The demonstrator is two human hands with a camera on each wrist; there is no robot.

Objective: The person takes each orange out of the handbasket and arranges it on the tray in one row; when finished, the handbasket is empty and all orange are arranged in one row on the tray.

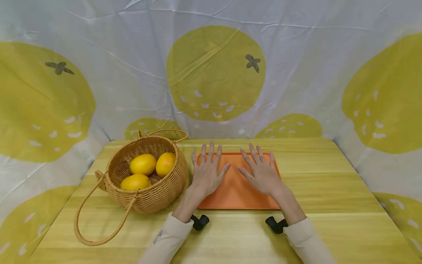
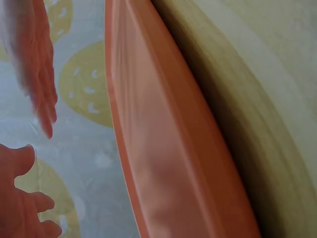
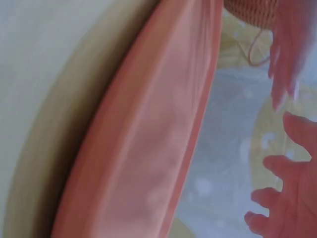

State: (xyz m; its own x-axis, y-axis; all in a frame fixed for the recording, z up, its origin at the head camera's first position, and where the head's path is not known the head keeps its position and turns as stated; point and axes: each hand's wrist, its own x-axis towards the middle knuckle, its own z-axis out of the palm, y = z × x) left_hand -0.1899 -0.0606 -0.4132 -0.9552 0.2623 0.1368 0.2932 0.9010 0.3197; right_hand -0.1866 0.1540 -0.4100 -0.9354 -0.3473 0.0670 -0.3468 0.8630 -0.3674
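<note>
Fingers spread and palm down, my left hand (image 1: 206, 176) is held above the left part of an orange tray (image 1: 237, 200). Over the tray's right part my right hand (image 1: 263, 176) is spread the same way, thumbs pointing toward each other. Neither hand holds anything. Both wrist views show a gap between the hands and the tray (image 2: 148, 119). Left of the left hand stands a round wicker basket (image 1: 161, 196) holding three yellow mangoes (image 1: 143, 164), one of them with a reddish blush.
The basket's loop handle (image 1: 95, 240) hangs out over the wooden table (image 1: 329, 190) at the front left; a second handle stands at the back. A cloth (image 1: 296, 44) printed with yellow fruit encloses the table's back and sides. Black wrist mounts (image 1: 200, 222) sit under both wrists.
</note>
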